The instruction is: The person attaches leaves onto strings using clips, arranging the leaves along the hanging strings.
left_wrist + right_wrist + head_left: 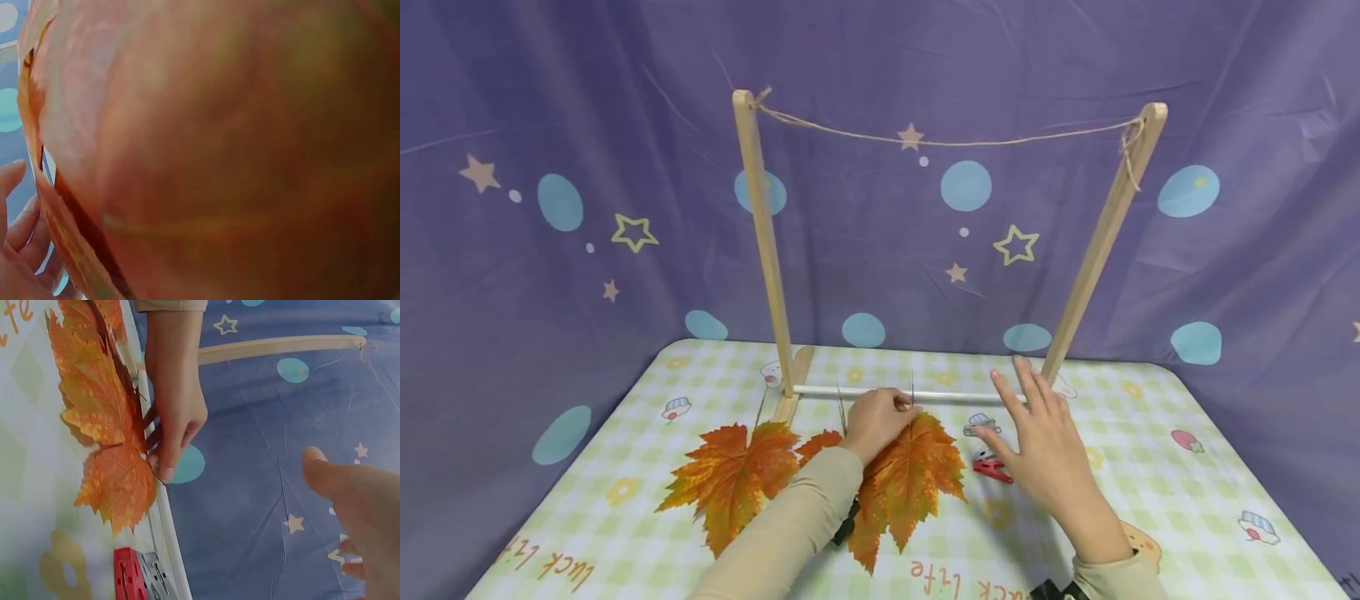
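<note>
My left hand [883, 423] pinches the thin stem of an orange maple leaf [917, 471], thumb and fingertips at the leaf's top. In the left wrist view a blurred leaf [250, 137] covers most of the picture. My right hand [1047, 450] hovers to the right with fingers spread and nothing in its grasp; the right wrist view shows its thumb [322, 475] held apart. Below and left of it in the head view lie a red clip [992, 469] and a grey clip [156, 572], side by side. A second maple leaf [733, 479] lies on the left, with part of another leaf [818, 446] behind my left arm.
A wooden frame stands at the back, with a left post [765, 242], a right post [1105, 242] and a sagging twine [955, 143] tied between their tops. A white rod [955, 396] joins the posts low down. The checked tablecloth [1210, 500] meets a purple patterned curtain [865, 242].
</note>
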